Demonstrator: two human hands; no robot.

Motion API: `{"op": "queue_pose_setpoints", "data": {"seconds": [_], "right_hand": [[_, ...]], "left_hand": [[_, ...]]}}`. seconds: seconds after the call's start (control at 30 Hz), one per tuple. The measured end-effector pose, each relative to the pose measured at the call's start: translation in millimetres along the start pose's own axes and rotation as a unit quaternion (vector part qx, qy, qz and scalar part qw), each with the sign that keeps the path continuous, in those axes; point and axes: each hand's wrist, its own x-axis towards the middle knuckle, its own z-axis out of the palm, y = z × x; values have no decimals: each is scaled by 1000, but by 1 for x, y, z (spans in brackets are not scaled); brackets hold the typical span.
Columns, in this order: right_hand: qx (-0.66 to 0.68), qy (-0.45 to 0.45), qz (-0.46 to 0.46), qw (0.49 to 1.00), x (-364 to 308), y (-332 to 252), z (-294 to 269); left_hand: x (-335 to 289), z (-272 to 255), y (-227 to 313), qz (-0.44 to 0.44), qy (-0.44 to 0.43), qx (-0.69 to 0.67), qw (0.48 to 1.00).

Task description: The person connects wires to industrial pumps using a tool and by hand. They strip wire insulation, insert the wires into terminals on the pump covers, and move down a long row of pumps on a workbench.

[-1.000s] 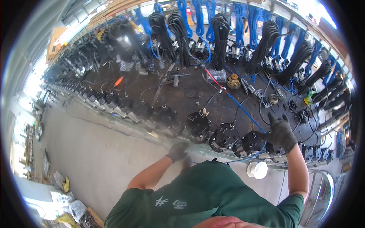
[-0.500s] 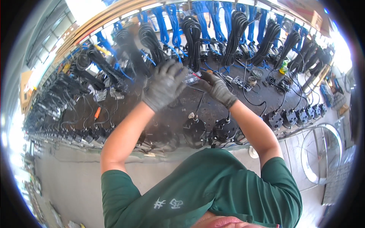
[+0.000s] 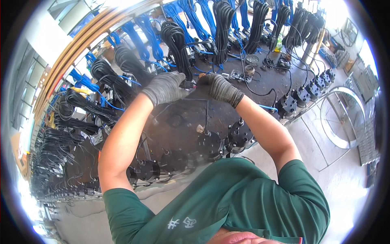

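Note:
My left hand (image 3: 165, 88), in a grey knit work glove, is closed with its fingers curled inward above the dark bench. Opposite it, my right hand (image 3: 222, 88), gloved alike, pinches its fingertips together. A small dark part with a touch of red (image 3: 192, 86) shows in the gap between the two hands, beside the left fingertips. What each hand grips is hidden or too small to name. Just beyond my left hand hangs a looped black cable bundle (image 3: 175, 42). Closer to me, a round black motor-like housing (image 3: 210, 142) with a cable stands at the bench edge.
More black housings (image 3: 287, 105) line the near edge. Blue cable coils (image 3: 196, 20) and black ones hang along the back. Round dishes of small parts (image 3: 252, 61) sit right of my hands. A large metal ring (image 3: 343, 118) lies at the right.
My left hand has gone from spread, blurred fingers to curled ones, beside the small part. My right hand stays close by, fingertips pinched. The view has turned, tilting the bench.

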Motion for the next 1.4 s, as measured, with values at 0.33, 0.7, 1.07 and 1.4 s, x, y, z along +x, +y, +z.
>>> {"op": "queue_pose_setpoints", "data": {"seconds": [0.33,0.7,1.07,1.4], "right_hand": [[26,47,29,998,-8,-6,-3],[15,10,-33,999,0,6,-17],[418,137,81,894,-38,56,-94],[483,102,157,855,-51,86,-119]], "left_hand": [[0,25,-10,60,92,-46,993],[-2,17,1,-23,58,-69,996],[65,28,33,-176,211,-238,932],[160,16,86,-248,263,-783,506]]}}
